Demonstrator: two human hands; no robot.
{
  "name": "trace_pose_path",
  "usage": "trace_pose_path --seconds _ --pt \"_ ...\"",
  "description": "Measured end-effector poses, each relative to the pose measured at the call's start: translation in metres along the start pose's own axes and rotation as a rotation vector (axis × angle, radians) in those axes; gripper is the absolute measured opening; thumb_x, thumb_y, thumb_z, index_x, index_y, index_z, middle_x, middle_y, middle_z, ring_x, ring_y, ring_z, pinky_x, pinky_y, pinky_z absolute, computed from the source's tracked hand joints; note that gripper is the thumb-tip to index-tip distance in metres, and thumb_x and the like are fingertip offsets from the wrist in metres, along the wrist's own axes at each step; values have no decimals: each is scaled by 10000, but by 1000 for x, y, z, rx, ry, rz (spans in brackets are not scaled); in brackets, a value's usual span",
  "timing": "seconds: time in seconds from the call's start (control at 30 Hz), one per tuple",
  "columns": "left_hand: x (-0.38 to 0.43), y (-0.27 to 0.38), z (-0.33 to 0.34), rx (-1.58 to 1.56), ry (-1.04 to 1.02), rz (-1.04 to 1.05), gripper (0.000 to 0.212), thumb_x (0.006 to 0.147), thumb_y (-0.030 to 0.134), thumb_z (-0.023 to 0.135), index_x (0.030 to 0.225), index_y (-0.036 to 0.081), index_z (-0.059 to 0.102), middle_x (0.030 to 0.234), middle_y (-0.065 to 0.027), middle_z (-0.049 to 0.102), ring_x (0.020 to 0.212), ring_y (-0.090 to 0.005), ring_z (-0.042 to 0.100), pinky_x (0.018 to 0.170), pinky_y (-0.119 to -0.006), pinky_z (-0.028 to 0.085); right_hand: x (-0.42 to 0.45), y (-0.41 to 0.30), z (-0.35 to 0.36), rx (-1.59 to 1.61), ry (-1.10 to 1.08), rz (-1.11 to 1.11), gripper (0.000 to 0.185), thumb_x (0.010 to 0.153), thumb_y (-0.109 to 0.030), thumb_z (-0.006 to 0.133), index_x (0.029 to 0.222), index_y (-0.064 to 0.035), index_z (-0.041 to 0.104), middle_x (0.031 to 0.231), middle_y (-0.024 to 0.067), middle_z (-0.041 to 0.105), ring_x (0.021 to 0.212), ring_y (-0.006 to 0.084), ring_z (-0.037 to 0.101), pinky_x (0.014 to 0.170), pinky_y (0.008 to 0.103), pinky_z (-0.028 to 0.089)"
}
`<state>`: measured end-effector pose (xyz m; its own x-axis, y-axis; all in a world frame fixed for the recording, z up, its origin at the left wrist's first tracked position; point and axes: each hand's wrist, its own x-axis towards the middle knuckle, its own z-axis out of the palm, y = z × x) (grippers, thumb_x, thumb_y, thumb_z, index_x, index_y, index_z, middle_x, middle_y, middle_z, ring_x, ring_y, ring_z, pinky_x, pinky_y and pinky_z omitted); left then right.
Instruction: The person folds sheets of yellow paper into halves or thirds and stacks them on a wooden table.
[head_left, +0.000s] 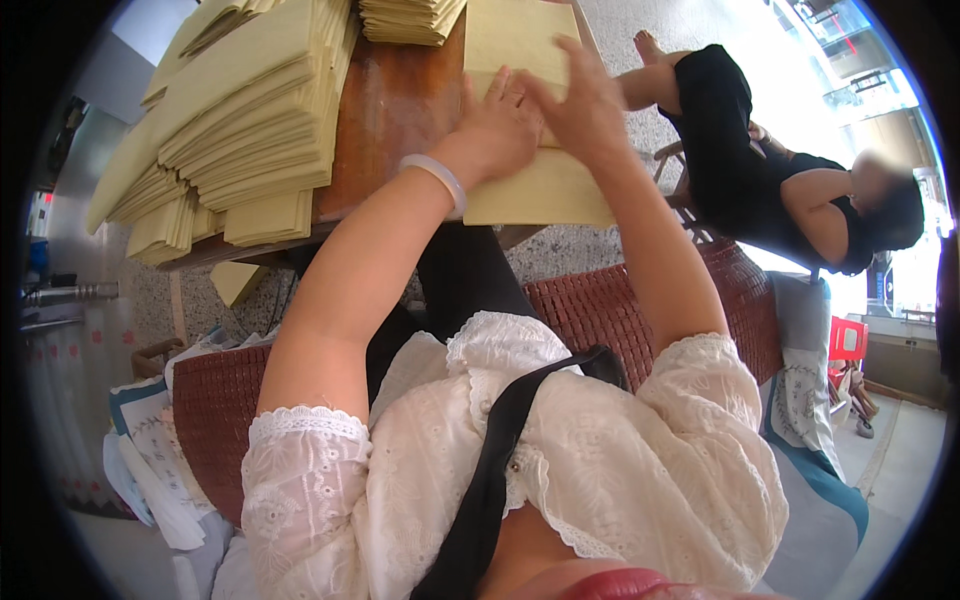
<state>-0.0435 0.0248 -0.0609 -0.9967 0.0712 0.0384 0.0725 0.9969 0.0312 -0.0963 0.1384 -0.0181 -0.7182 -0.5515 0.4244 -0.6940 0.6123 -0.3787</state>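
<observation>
A long sheet of yellow paper (536, 193) lies before me on the wooden table, its near edge reaching past the table's edge. Crosswise lines, like folds or overlapping edges, run over it; I cannot tell whether it is one sheet or several. My left hand (501, 127), with a pale bangle at the wrist, rests flat over the paper's middle, fingers spread. Just to its right is my right hand (583, 109), blurred, with thumb and fingers apart and nothing seen in it. Whether it touches the paper is unclear. Both hands hide part of the sheet.
Tall stacks of folded yellow paper (247, 120) fill the left of the wooden table (390, 97). A smaller stack (412, 19) stands at the far side. A person in black (720, 135) sits at the right. Beneath me is a bench with a reddish-brown woven mat (217, 427).
</observation>
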Motion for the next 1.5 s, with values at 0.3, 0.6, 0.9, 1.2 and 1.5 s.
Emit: trace_pose_path --seconds 0.3,0.6,0.9,1.2,1.5 --pt "-5 -1 -6 -141 -34 -43 773 908 529 415 1501 136 113 1556 -132 105 1437 -340 37 1102 -612 28 -20 53 28 -30 -246 -260 642 941 -478 432 1321 39 391 1429 246 340 1379 372 244 1134 427 176" --pt "-9 -9 -16 -89 130 231 531 886 384 535 1251 1 491 1297 -201 496 1251 -348 423 1005 -543 318 -7 72 -12 1667 152 513 459 979 -366 459 1191 37 511 1225 150 577 1194 243 511 992 342 400" --pt "-13 -23 -68 -1543 376 38 214 877 85 472 1052 0 561 899 -107 643 807 -200 632 686 -313 509 -16 37 -29 1081 179 354 322 920 -270 601 1074 12 624 982 50 647 874 81 576 787 228 440" --pt "-32 -21 -56 -2008 335 -107 329 970 198 462 1214 -17 507 1109 -94 607 963 -164 611 848 -301 505 -36 0 -31 914 -44 447 205 898 -178 631 950 20 645 780 -4 628 681 42 548 611 181 423" --pt "-31 -27 -49 -2376 279 -124 351 978 299 485 1126 -15 540 984 -82 638 826 -132 635 686 -252 529 -34 16 -38 1015 -240 402 213 912 -208 608 826 -18 653 676 -49 574 592 9 464 520 168 335"
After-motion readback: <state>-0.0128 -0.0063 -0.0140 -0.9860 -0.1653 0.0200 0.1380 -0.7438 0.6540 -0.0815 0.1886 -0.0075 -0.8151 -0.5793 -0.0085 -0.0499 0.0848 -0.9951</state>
